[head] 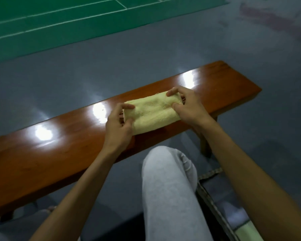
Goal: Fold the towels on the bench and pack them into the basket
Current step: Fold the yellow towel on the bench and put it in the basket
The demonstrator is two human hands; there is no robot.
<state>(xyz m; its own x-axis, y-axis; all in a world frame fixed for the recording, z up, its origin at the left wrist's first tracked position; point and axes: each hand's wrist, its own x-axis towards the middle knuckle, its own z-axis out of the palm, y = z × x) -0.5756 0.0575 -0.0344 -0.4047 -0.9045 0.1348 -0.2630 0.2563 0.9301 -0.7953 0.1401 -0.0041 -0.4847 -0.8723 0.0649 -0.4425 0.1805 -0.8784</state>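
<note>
The fingers [127, 106] of the left hand [117, 126] and right hand [186, 108] are clamped on the opposite ends of the yellow towel [153, 113], which is held folded small on the wooden surface [59, 145], so its folding is judged nearly done, while packing is left, no basket being clearly seen.

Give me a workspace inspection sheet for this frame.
surface: glossy wooden bench, glare patches.
job's things: one folded yellow towel lying on the bench; woven rim at lower right, possibly the basket.
clutter: nothing seen.
grips: left hand and right hand each pinch one end of the towel.
cables: nothing seen.
surroundings: grey floor, green court with white lines; person's knee near the bench.
</note>
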